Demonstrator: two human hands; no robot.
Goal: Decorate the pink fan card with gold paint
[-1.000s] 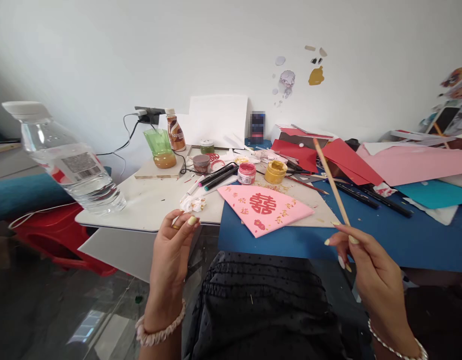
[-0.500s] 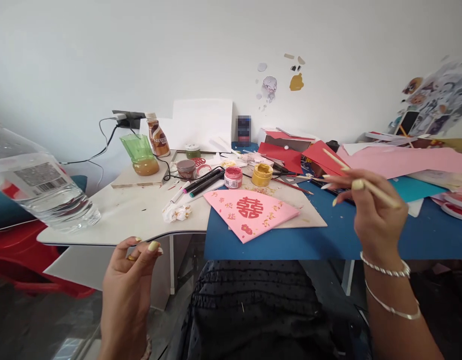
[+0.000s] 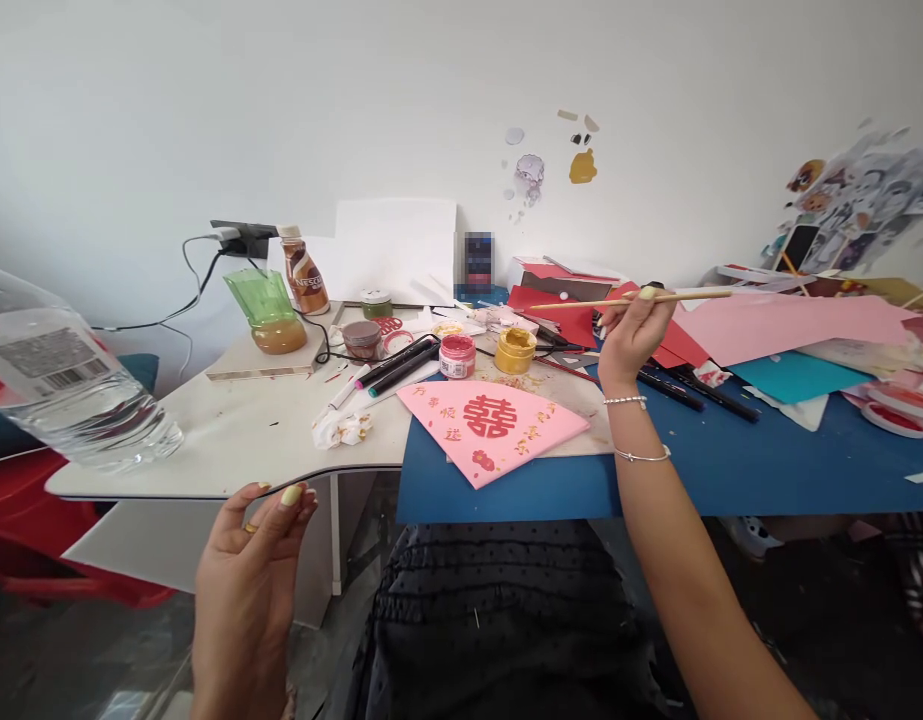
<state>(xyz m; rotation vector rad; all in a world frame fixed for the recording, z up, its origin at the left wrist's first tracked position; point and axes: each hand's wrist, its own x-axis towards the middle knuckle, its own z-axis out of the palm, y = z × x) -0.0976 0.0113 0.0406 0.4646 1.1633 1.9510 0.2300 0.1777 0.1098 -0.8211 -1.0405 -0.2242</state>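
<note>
My right hand (image 3: pixel 635 328) is raised over the blue part of the desk, fingers pinched on a thin wooden paintbrush (image 3: pixel 566 305). It lies nearly level, its thin end pointing left above the paint jars; bristles cannot be made out. Below it are an open jar of yellow paint (image 3: pixel 515 350) and an open jar of red paint (image 3: pixel 457 356). A pink fan-shaped paper (image 3: pixel 517 450) with a red double-happiness sign and gold characters lies at the desk edge. My left hand (image 3: pixel 262 540) is closed in front of the white desk, thumb to fingertips; whatever it holds is hidden.
Crumpled tissue (image 3: pixel 342 430) and black markers (image 3: pixel 401 368) lie left of the paper. Further left are a green cup (image 3: pixel 270 305), a coffee bottle (image 3: pixel 306 275) and a large water bottle (image 3: pixel 71 370). Red paper (image 3: pixel 671 345) and pink paper (image 3: pixel 798 325) pile up at right.
My right hand has moved left and forward with the paintbrush, which has turned nearly level. My left hand stays almost in place, and the view has shifted slightly.
</note>
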